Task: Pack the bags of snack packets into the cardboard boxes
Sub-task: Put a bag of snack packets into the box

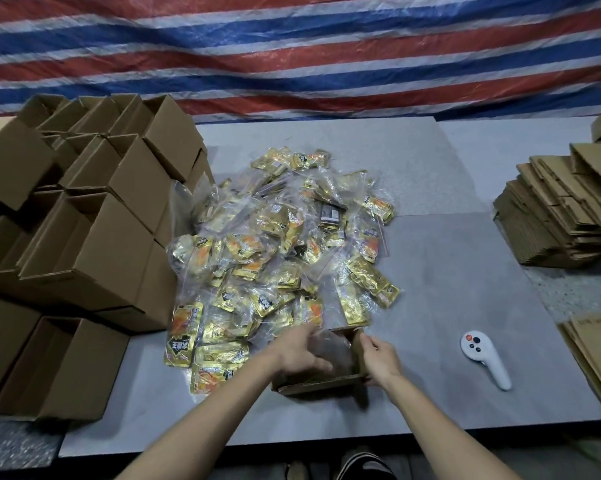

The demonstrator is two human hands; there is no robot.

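Observation:
A small open cardboard box stands at the table's near edge. Inside it lies a clear bag of snack packets, blurred. My left hand lies over the box's left side, with straight fingers reaching to the far corner and the thumb pressing on the bag. My right hand grips the box's right wall, thumb at the top edge. Just beyond the box, a big pile of clear bags with gold and orange snack packets spreads over the middle of the table.
Several open cardboard boxes are stacked along the left. Flat folded cartons are piled at the right, with more flat cartons at the near right edge. A white handheld controller lies right of my hands. A striped tarp hangs behind.

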